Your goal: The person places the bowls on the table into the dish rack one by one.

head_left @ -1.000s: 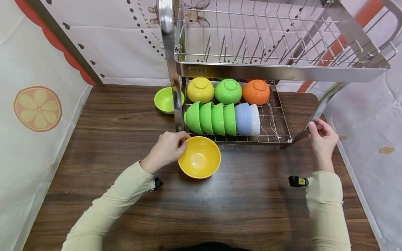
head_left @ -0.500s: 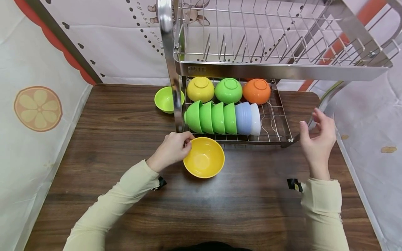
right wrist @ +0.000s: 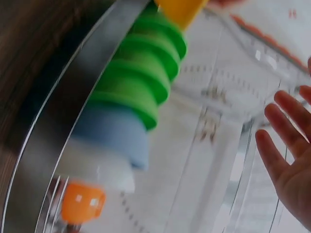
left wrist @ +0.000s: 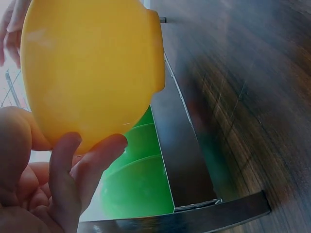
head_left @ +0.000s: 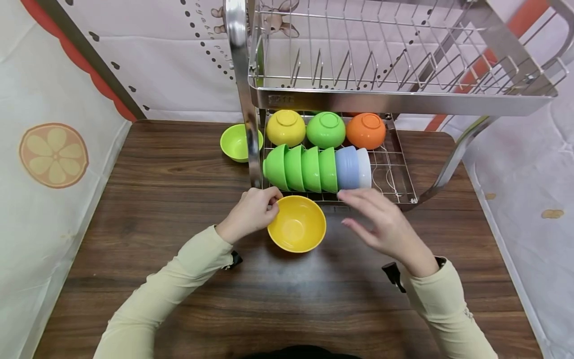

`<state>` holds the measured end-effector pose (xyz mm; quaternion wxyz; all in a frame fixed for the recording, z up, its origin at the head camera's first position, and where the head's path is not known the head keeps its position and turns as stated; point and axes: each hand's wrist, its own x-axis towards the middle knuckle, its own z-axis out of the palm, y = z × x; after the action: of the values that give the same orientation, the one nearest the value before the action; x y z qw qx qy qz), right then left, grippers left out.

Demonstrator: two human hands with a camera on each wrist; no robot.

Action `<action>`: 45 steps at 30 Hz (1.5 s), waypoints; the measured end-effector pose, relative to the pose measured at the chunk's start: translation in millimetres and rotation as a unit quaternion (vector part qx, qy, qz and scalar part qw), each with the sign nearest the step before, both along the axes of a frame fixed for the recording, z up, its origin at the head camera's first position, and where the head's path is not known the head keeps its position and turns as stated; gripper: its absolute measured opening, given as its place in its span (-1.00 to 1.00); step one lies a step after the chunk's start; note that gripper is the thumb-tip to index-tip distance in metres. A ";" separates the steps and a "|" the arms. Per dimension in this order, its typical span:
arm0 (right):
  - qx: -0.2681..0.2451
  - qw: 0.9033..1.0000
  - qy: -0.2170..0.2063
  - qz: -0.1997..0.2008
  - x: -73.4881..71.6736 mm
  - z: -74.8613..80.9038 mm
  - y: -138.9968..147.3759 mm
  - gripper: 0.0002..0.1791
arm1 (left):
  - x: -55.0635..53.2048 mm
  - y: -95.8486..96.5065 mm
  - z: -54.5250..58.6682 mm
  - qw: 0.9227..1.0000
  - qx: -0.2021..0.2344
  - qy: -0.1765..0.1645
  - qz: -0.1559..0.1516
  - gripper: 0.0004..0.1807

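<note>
A yellow bowl (head_left: pixel 297 224) is held upright by my left hand (head_left: pixel 253 212), which pinches its left rim between thumb and fingers. In the left wrist view the bowl (left wrist: pixel 92 68) shows its outer wall and foot, with the fingers under its side. My right hand (head_left: pixel 381 224) holds nothing; its fingers are spread and point toward the bowl from the right. The right wrist view shows the same hand (right wrist: pixel 296 165) with fingers extended. Behind the bowl, green bowls (head_left: pixel 302 169), a blue bowl (head_left: pixel 347 169) and a white bowl (head_left: pixel 364 171) lie nested on their sides.
The metal dish rack (head_left: pixel 358 102) spans the back, its upper wire tier overhanging the lower one. Yellow (head_left: pixel 285 128), green (head_left: pixel 326 130) and orange (head_left: pixel 366 131) bowls sit upside down in the rear row. A lime bowl (head_left: pixel 235 143) stands left of the rack on the wooden table (head_left: pixel 188 149).
My right hand has let go of the rack's right post and swung left toward the yellow bowl. My left hand has shifted the bowl slightly to the right.
</note>
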<state>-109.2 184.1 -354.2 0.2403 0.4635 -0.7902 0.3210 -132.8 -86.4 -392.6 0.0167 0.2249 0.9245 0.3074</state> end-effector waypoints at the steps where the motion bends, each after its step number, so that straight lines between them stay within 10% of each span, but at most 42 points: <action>1: 0.014 1.000 0.002 0.018 1.4 -0.4 -4.4 -0.57 | -0.2 0.4 0.4 1.000 0.000 0.000 -0.001 -0.86; 12: 0.143 0.981 -0.024 0.125 11.5 -24.0 -33.1 -0.61 | -2.3 4.1 2.3 1.000 -0.005 0.005 -0.007 -0.87; 45: 0.194 0.977 0.058 0.067 18.3 -35.7 -39.4 -0.71 | -3.5 5.9 5.5 1.000 0.017 0.018 -0.015 -0.81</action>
<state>-90.8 144.7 -389.9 0.1692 0.5708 -0.7895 0.1492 -136.4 -80.5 -387.1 0.0011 0.2448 0.9158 0.3185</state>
